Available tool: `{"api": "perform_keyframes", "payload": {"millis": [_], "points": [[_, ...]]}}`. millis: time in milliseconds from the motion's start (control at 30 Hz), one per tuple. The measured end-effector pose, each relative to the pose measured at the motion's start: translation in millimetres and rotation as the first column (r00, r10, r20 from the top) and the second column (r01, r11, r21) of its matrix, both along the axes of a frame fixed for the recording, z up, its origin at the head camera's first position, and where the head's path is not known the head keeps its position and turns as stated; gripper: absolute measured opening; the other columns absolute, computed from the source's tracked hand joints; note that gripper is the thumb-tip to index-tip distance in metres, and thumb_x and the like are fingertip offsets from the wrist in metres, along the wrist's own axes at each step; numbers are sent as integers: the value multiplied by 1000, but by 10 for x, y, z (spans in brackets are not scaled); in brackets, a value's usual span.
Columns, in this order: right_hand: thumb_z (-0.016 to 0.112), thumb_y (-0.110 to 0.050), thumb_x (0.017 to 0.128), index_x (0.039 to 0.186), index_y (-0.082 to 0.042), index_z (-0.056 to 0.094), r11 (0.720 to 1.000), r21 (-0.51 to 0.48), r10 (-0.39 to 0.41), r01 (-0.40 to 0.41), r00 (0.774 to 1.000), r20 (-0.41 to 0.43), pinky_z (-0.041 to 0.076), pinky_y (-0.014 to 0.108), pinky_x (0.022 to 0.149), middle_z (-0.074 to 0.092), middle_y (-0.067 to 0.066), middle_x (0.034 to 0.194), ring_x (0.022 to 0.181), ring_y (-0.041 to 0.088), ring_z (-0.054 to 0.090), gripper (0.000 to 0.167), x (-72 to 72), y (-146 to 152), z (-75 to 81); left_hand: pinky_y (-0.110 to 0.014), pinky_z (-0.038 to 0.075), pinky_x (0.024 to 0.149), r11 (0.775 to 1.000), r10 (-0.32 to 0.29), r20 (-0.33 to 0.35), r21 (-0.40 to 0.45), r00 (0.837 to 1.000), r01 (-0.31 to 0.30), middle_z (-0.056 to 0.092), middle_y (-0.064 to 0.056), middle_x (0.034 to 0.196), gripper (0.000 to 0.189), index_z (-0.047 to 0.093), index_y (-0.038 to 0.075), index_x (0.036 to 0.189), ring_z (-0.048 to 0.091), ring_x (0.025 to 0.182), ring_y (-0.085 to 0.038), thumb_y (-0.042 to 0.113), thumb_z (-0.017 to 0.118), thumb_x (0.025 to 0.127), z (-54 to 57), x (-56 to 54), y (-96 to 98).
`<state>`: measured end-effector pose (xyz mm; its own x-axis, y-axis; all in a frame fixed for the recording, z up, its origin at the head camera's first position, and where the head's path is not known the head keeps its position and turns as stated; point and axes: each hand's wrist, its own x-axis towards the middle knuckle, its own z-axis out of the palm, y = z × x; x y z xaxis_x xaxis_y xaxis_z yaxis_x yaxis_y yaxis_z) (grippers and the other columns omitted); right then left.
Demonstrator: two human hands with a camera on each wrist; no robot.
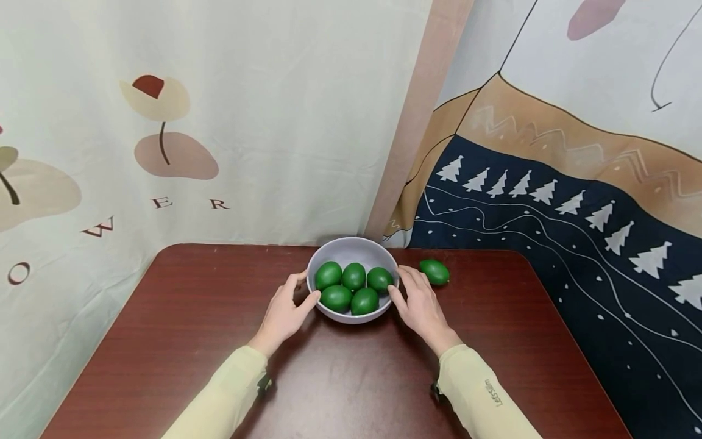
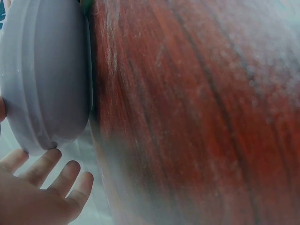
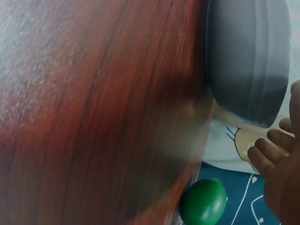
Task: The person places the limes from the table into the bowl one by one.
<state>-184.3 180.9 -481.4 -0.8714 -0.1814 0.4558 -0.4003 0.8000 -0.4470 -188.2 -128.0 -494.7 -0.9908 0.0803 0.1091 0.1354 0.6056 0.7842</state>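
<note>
Near the far edge of the table stands a grey-lilac bowl (image 1: 351, 249) with several limes (image 1: 336, 298) inside. At its left side is my left hand (image 1: 282, 311), thumb and fingers spread along the rim; the left wrist view shows fairly straight fingers (image 2: 40, 166) with fingertips at the bowl's wall (image 2: 56, 70). On the opposite side, my right hand (image 1: 422, 305) lies along the rim with the thumb towards the front. Its fingers (image 3: 267, 152) look loosely extended in the right wrist view, close to the bowl; contact is hard to tell. One more lime (image 1: 434, 272) lies just beyond this hand.
The reddish-brown wooden table (image 1: 351, 390) ends right behind the bowl. A pale printed curtain (image 1: 274, 122) hangs along the back, and a dark blue cloth with white trees (image 1: 548, 244) hangs at the right.
</note>
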Motion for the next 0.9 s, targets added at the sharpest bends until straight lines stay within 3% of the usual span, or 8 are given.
{"api": "perform_keyframes", "payload": {"millis": [467, 900], "points": [[69, -22, 99, 134, 3, 64, 999, -26, -41, 40, 999, -36, 43, 55, 112, 60, 22, 140, 132, 41, 53, 43, -24, 146, -76, -57, 42, 106, 1000, 1, -9, 0, 1000, -1, 62, -14, 138, 58, 50, 19, 150, 53, 130, -34, 42, 68, 99, -15, -11, 3], [71, -21, 97, 132, 1, 66, 997, -17, -79, 78, 994, -81, 47, 54, 107, 60, 21, 139, 130, 40, 53, 42, -54, 270, -65, -58, 42, 106, 1000, -1, 1, -1, 1000, 1, 61, -15, 139, 59, 50, 20, 150, 52, 131, -33, 44, 67, 99, -7, -11, 4]]}}
